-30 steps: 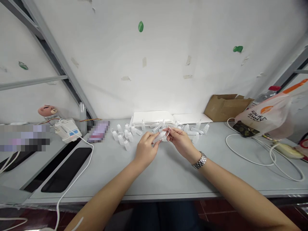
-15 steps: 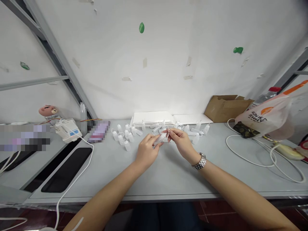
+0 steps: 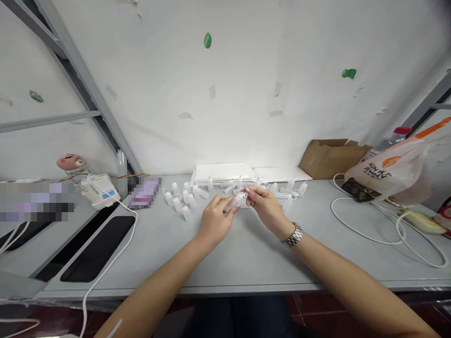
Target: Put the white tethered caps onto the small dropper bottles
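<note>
Between my hands, above the grey table [image 3: 253,263], is a small translucent bottle [image 3: 238,200]. My left hand [image 3: 215,219] grips its body between thumb and fingers. My right hand [image 3: 268,209], with a metal watch at the wrist, is closed at the bottle's top end, its fingertips pinched on the cap part; the exact piece is too small to make out. Several similar bottles [image 3: 186,213] stand to the left of my hands. More bottles [image 3: 286,203] stand or lie behind and to the right.
White sheets [image 3: 225,172] lie against the wall. A cardboard box [image 3: 331,159], a plastic bag [image 3: 391,166] and a looped white cable [image 3: 355,230] are on the right. At left are a black pad [image 3: 98,249], a phone [image 3: 145,191] and a white adapter [image 3: 100,191].
My right fingers have shifted slightly at the bottle's top, and the bottle is a little more upright. My left hand has barely moved.
</note>
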The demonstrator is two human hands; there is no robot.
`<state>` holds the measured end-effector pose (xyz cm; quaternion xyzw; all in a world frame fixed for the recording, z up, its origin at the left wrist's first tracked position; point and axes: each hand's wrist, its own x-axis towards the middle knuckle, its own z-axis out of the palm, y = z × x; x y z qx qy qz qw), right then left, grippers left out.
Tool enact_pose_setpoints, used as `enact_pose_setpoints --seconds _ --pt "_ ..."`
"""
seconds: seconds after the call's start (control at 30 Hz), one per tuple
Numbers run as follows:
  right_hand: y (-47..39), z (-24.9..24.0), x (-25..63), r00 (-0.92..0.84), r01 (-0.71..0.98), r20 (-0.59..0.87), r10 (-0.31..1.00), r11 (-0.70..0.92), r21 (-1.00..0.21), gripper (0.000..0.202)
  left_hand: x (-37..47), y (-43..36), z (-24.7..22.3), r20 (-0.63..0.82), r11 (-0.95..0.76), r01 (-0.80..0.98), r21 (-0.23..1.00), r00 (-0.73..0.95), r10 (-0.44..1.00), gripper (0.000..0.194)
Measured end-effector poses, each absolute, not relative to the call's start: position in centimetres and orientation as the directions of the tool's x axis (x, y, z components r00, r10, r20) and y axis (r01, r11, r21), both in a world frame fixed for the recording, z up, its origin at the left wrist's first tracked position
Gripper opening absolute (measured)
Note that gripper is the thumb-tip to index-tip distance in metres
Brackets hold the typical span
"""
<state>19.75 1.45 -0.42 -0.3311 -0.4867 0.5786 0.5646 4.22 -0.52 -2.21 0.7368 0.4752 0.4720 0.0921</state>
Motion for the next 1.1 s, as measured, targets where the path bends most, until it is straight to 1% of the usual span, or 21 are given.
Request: enact_pose_setpoints --seconds 0.27,0.67,0.83,1.1 --pt "1.77 -0.51 19.76 -0.124 -0.434 0.106 0.987 0.042 -0.9 0.013 4.18 -0.5 -2.24 0.619 -0.541 0.626 0.562 0.115 0.777 0.028" --pt "1.68 -0.33 19.7 -0.16 -0.496 0.063 0.985 -0.026 -0.868 0.012 4.14 -0.42 -2.38 0.624 -0.541 0.641 0.544 0.122 0.772 0.028" --pt "1.6 -0.33 19.73 -0.163 -0.499 0.062 0.985 -0.028 -0.866 0.009 4.15 -0.41 -2.37 0.616 -0.533 0.633 0.562 0.11 0.78 0.029" --pt "1.79 -0.35 19.93 -0.149 -0.477 0.092 0.985 0.01 -0.879 0.01 4.15 -0.53 -2.16 0.618 -0.53 0.645 0.551 0.112 0.778 0.029"
